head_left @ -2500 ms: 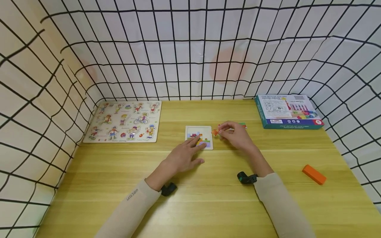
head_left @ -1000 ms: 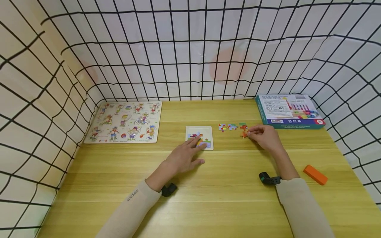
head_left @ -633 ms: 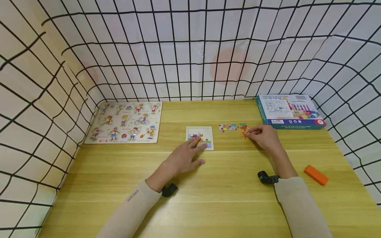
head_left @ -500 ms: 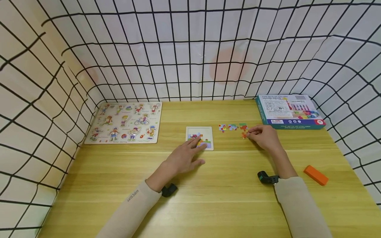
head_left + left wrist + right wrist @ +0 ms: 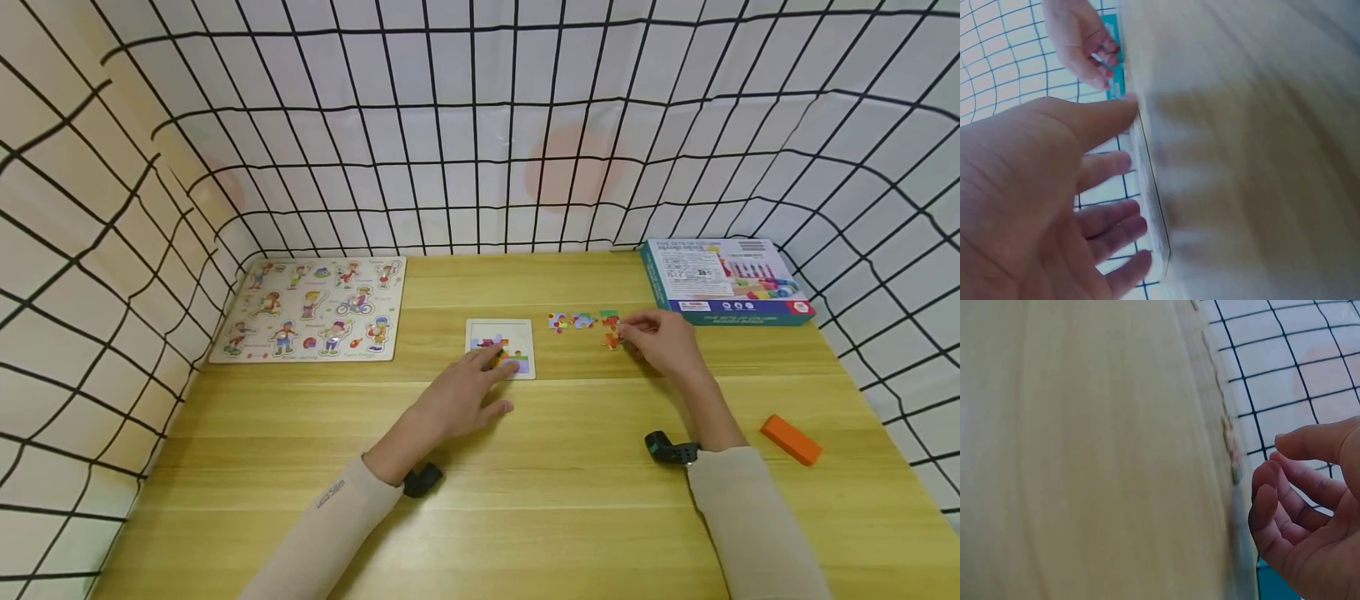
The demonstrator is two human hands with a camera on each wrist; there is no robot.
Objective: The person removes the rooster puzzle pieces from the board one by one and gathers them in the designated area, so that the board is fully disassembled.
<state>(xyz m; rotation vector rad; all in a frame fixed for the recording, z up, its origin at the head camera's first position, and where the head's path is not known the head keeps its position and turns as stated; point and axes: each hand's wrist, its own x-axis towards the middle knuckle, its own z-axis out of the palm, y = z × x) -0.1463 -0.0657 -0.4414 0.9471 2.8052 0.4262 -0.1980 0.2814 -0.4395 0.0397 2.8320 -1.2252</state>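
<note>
Resting with fingers extended over the puzzle tray [image 5: 519,335] at mid-frame, the left hand [image 5: 463,396] grips nothing, while the right hand [image 5: 660,342] has bent fingers at the orange jigsaw piece [image 5: 611,341] right of centre; whether it pinches it, I cannot tell. That flat, pale, squarish tray looks partly done, lower area filled, upper bare; the thin, knobbed loose pieces [image 5: 582,321] between seem left to fit.
</note>
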